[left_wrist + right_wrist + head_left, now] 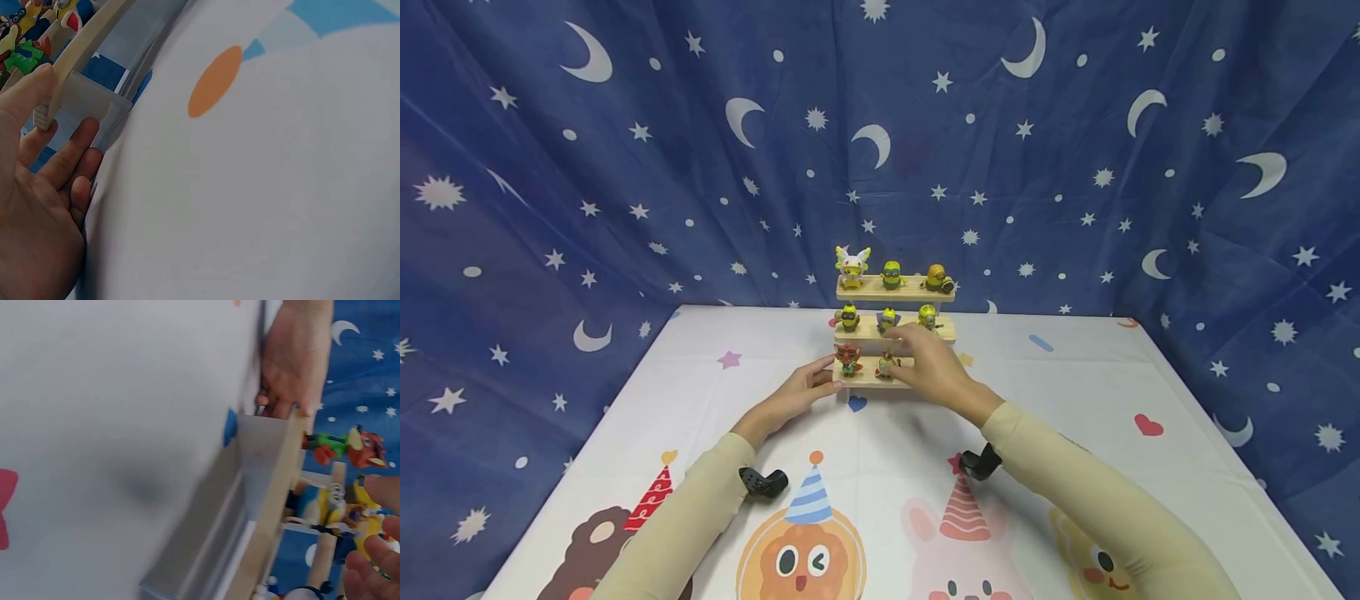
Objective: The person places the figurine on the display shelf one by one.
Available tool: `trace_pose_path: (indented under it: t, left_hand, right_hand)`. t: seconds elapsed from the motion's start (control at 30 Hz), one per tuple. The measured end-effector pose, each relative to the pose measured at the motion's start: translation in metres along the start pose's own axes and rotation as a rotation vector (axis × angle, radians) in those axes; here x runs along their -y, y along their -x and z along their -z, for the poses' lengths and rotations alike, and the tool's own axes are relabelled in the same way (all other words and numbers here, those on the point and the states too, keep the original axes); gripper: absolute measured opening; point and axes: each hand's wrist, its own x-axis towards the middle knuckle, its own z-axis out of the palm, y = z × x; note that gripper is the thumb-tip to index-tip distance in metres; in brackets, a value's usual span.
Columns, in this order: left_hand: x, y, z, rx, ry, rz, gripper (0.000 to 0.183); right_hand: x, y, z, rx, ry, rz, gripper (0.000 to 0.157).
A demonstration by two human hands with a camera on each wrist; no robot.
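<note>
A three-step display shelf [867,382] with wooden planks stands on the table. My left hand [797,396] grips the left end of its lowest plank [84,47], thumb on the top and index finger underneath. On that plank a red fox figurine [847,360] in green stands at the left, and a small yellow-and-white figurine [886,365] stands in the middle. Reaching in from the right, my right hand [936,367] has its thumb beside the middle figurine and its fingers above. The right wrist view shows its fingers [375,550] spread apart, holding nothing.
Yellow minion-like figurines [849,317] line the middle plank. On the top plank stand a white-eared figurine [852,268] and two others. A white cloth [1045,400] with cartoon prints covers the table. Behind hangs a blue curtain [880,208] with moons and stars.
</note>
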Motion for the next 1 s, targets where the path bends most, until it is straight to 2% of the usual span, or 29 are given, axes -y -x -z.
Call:
trace_pose_path:
  t: [0.27,0.4,0.73,0.87,1.0]
  left_hand:
    - [0.004,-0.003,0.003,0.004,0.009,-0.012,0.079]
    - [0.005,-0.003,0.003,-0.001,0.024,-0.011,0.080]
    - [0.007,-0.001,0.006,-0.016,0.071,-0.056,0.078]
    - [0.010,0.005,0.011,-0.027,0.102,-0.080,0.079]
    - [0.013,0.012,0.023,-0.033,0.126,-0.111,0.078]
  right_hand:
    - [-0.001,0.008,0.018,-0.077,-0.077,-0.008,0.051]
    - [-0.004,0.013,0.027,-0.084,-0.116,-0.028,0.054]
    - [-0.026,0.025,0.044,-0.143,-0.285,-0.103,0.055]
    - [-0.034,0.028,0.051,-0.189,-0.324,-0.119,0.052]
    - [-0.044,0.029,0.060,-0.254,-0.362,-0.135,0.048]
